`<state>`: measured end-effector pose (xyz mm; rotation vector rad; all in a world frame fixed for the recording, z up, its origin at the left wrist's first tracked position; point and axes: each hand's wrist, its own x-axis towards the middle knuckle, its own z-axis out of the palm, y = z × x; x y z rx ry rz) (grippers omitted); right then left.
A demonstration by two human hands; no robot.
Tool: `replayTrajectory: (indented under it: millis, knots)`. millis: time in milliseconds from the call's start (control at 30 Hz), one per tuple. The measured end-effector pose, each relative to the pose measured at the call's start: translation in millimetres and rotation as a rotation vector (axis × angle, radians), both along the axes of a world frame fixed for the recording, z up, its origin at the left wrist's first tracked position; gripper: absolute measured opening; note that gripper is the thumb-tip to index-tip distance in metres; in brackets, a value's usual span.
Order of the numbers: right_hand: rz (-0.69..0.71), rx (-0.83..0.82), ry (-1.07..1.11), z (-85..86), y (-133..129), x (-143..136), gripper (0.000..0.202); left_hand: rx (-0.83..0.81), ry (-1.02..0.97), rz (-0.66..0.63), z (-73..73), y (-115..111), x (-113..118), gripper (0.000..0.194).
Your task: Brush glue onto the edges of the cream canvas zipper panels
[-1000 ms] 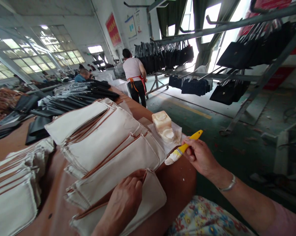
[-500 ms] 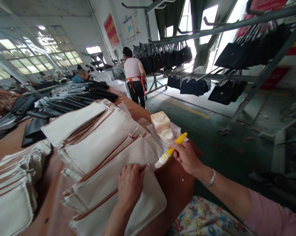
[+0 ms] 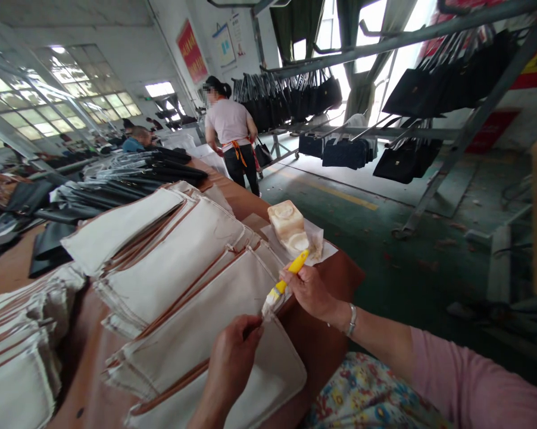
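Note:
My right hand (image 3: 308,291) is closed round a paintbrush (image 3: 287,280) with a yellow handle. The brush's white-coated bristles point down at the edge of a cream bag piece (image 3: 277,363), close to my left fingertips. My left hand (image 3: 236,351) is closed, thumb and fingers pinching the upper edge of that piece. It is the nearest in an overlapping row of cream bag pieces (image 3: 210,292) with brown edges. Beyond the brush, a cut-open plastic container (image 3: 287,223) with white paste at its mouth lies on a paper sheet (image 3: 319,238).
Another stack of cream pieces (image 3: 18,357) lies at the left of the brown tabletop (image 3: 92,357). Black bags (image 3: 130,179) are piled farther back. A person (image 3: 233,128) stands beyond the table, beside metal racks (image 3: 474,119) hung with black bags.
My right hand has moved left and down, bringing the bristles to the bag piece's edge. My left hand now pinches there. The person beyond has turned leftward.

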<state>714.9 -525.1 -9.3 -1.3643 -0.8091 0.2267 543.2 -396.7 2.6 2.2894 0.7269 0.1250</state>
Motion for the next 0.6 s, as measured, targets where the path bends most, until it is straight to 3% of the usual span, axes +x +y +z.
replayTrajectory:
  millis: [67,233,400,467,600]
  knots:
    - [-0.030,0.032,-0.002,4.4,-4,0,0.026,-0.014,-0.018,0.016,0.6,-3,-2,0.020]
    - [0.058,-0.027,-0.116,10.9,-16,-4,0.027,0.030,-0.088,0.017,-4.5,-11,-12,0.015]
    - [-0.107,0.001,-0.060,16.1,-18,3,0.031,0.276,-0.238,-0.088,-9.6,-22,-27,0.013]
    - [-0.025,-0.036,-0.030,19.3,-19,3,0.034,0.350,-0.277,-0.104,-10.1,-27,-31,0.013]
    - [0.299,-0.152,0.049,27.4,-26,-5,0.039,0.422,-0.315,-0.107,-10.4,-32,-33,0.015]
